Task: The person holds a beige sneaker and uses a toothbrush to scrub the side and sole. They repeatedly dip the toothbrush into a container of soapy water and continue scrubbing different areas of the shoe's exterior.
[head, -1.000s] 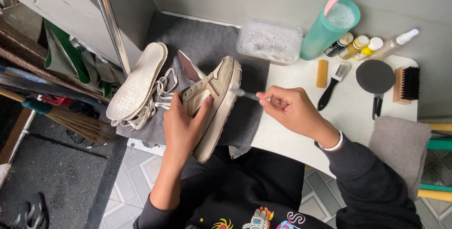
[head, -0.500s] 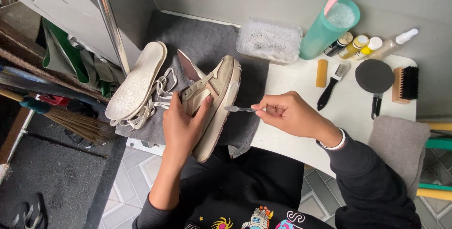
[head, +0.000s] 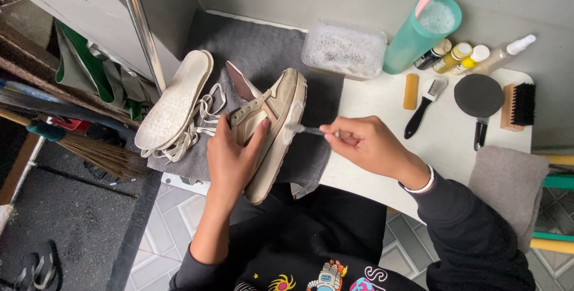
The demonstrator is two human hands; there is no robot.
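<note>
The left hand (head: pixel 230 162) grips the sneaker (head: pixel 272 129) on its side over the grey mat (head: pixel 269 52) at the desk's (head: pixel 382 159) left edge. The right hand (head: pixel 365 144) pinches a small brush (head: pixel 302 129) against the sole rim — scrubbing, apparently; next calls for short, steady strokes.

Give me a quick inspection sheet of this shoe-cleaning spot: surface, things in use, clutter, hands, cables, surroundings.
Surface: white table, part covered by a grey mat.
Job's things: beige shoe on its side; small brush at its sole.
Clutter: insole, laces, soapy tub, green tumbler, small bottles, black brush, wooden brush, round black brush, grey cloth.
Hands: left hand has a grip on the shoe; right hand holds the small brush.
Cables: nothing seen.
Surroundings: metal pole, broom, tiled floor.
</note>
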